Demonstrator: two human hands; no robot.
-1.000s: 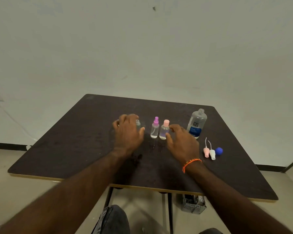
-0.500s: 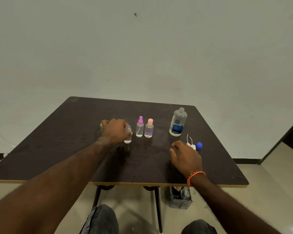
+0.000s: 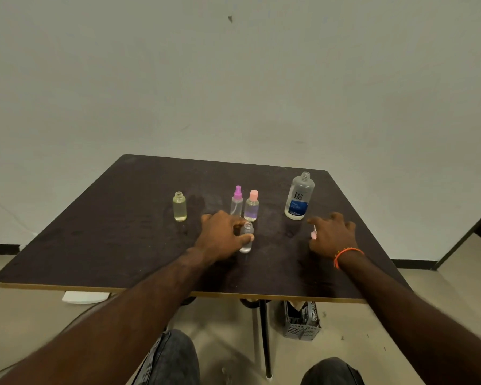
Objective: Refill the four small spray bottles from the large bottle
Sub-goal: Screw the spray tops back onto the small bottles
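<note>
Holding an uncapped small bottle [image 3: 246, 237], the left hand [image 3: 223, 235] is mid-table; the right hand [image 3: 332, 235], grip unclear, covers a pink sprayer [image 3: 313, 234].

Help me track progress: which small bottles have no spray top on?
Two: the yellowish bottle standing alone at the left, and the clear one in the left hand. The purple-topped and pink-topped bottles are capped.

I see a dark brown table [image 3: 122, 232] with a pale yellow edge. The large bottle [image 3: 299, 196] is clear with a blue and white label. One small bottle [image 3: 179, 206] holds yellowish liquid. Another [image 3: 236, 201] has a magenta sprayer, and its neighbour [image 3: 252, 206] has a pink cap over lilac liquid. An orange bracelet [image 3: 347, 254] is on the wrist. The wall [image 3: 233, 79] is off-white.
</note>
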